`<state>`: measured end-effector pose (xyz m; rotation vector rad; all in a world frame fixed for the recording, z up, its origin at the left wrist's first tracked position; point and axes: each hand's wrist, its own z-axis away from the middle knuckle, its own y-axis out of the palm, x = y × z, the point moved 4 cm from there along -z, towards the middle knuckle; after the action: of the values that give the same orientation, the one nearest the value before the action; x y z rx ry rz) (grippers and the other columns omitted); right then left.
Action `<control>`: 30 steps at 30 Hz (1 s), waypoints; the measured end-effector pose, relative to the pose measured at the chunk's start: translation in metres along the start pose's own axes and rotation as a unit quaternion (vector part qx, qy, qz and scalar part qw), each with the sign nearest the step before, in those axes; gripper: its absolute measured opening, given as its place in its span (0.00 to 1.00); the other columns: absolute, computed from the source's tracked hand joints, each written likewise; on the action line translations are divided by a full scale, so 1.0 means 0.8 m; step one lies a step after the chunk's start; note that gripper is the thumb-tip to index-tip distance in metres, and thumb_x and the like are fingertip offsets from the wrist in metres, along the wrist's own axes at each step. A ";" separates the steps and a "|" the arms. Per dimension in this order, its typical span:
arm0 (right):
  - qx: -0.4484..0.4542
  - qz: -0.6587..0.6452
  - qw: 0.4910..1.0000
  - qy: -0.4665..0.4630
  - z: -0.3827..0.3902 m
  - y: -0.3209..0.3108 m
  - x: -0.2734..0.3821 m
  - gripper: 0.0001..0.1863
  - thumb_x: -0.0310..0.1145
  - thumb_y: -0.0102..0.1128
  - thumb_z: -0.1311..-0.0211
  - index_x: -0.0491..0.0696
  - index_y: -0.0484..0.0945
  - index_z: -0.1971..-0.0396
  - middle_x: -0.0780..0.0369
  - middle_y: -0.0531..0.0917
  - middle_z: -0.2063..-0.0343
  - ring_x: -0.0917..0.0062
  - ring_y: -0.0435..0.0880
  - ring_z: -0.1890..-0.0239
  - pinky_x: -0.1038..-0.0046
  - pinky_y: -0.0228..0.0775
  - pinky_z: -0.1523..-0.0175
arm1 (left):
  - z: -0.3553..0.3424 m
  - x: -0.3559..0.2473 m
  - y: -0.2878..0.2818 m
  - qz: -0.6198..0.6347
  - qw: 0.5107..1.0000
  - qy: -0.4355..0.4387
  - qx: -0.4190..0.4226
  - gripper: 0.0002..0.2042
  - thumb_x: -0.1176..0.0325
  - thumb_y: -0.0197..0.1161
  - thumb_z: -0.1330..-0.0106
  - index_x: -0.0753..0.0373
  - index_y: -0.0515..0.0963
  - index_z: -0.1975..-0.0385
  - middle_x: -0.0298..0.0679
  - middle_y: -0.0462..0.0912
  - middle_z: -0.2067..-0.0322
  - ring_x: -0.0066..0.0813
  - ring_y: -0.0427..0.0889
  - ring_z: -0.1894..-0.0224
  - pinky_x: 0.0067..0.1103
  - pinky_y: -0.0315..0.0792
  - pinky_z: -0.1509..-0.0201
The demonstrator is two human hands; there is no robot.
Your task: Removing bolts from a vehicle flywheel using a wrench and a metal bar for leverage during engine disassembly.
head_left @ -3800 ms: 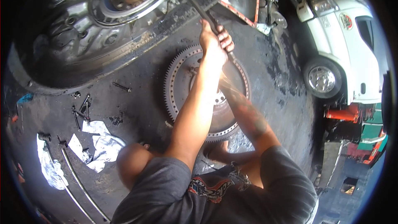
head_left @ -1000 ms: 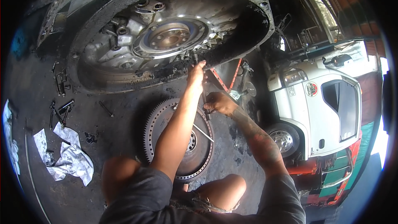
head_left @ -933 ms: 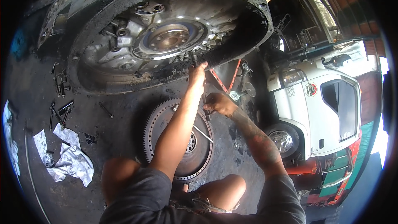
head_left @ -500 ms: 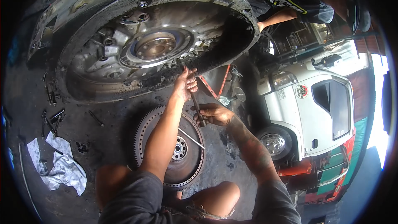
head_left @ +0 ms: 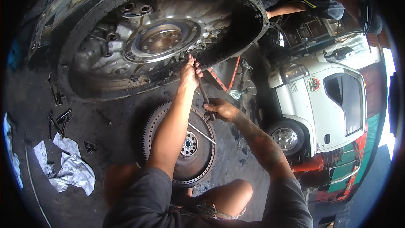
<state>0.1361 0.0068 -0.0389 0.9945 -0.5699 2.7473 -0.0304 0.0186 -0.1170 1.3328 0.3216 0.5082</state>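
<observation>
My left hand (head_left: 190,73) reaches up to the lower rim of a large round engine housing (head_left: 122,94). Its fingers curl around the upper end of a dark metal bar (head_left: 204,92), the index finger extended upward. Lower and to the right, my right hand (head_left: 222,110) grips the bar's thicker lower end between thumb and fingers; the exact kind of tool is unclear. Inside the housing sits a round hub with bolt holes (head_left: 161,39). Beneath my forearms a toothed flywheel (head_left: 198,164) lies on the floor, with a thin light rod (head_left: 201,133) across it.
Loose bolts (head_left: 59,122) and a stained crumpled sheet (head_left: 75,171) lie at left, near a long thin rod (head_left: 31,181). A red stand (head_left: 219,82) rises behind the bar. Another person's arm (head_left: 289,8) touches the housing's right edge. A white truck (head_left: 314,105) stands at right.
My left hand has moved slightly higher against the housing rim. The bar and my right hand have moved up a little with it. The whole view has shifted slightly.
</observation>
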 end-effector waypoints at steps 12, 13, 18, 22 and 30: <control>0.160 -0.083 0.983 -0.025 0.010 0.003 -0.008 0.18 0.36 0.53 0.38 0.41 0.69 0.52 0.57 0.79 0.63 0.68 0.78 0.55 0.69 0.69 0.51 | 0.010 0.003 -0.005 0.093 0.983 0.014 0.156 0.24 0.46 0.39 0.32 0.63 0.69 0.57 0.31 0.68 0.81 0.19 0.63 0.87 0.16 0.60 0.85; 0.158 -0.084 0.983 -0.025 0.009 0.001 -0.011 0.18 0.36 0.53 0.38 0.41 0.69 0.52 0.57 0.79 0.63 0.68 0.78 0.55 0.69 0.69 0.51 | 0.014 0.003 -0.004 0.051 0.996 0.025 0.065 0.23 0.46 0.40 0.32 0.62 0.70 0.60 0.31 0.69 0.81 0.20 0.64 0.87 0.17 0.60 0.85; 0.141 -0.073 0.987 -0.031 0.000 0.002 -0.017 0.16 0.34 0.51 0.37 0.41 0.69 0.52 0.57 0.79 0.62 0.71 0.79 0.57 0.70 0.73 0.54 | 0.022 -0.005 -0.005 -0.118 0.982 0.043 -0.142 0.21 0.44 0.46 0.34 0.58 0.69 0.72 0.31 0.69 0.83 0.20 0.66 0.87 0.18 0.60 0.86; 0.161 -0.072 0.984 -0.020 0.003 0.002 -0.009 0.20 0.35 0.51 0.36 0.42 0.67 0.48 0.58 0.79 0.61 0.72 0.78 0.57 0.70 0.72 0.55 | 0.016 0.004 -0.004 -0.133 0.983 0.038 -0.118 0.21 0.44 0.43 0.33 0.57 0.68 0.73 0.28 0.65 0.86 0.17 0.60 0.90 0.17 0.56 0.88; 0.117 -0.003 0.993 -0.004 0.005 0.011 -0.016 0.20 0.40 0.54 0.38 0.42 0.70 0.53 0.60 0.79 0.66 0.77 0.78 0.62 0.74 0.71 0.60 | 0.008 0.013 -0.017 0.198 0.940 -0.052 0.272 0.21 0.48 0.39 0.31 0.62 0.68 0.68 0.29 0.63 0.85 0.17 0.58 0.90 0.15 0.57 0.88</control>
<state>0.1461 -0.0036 -0.0469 1.0529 -0.2482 2.8536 -0.0156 0.0165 -0.1284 1.9766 0.1019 0.7115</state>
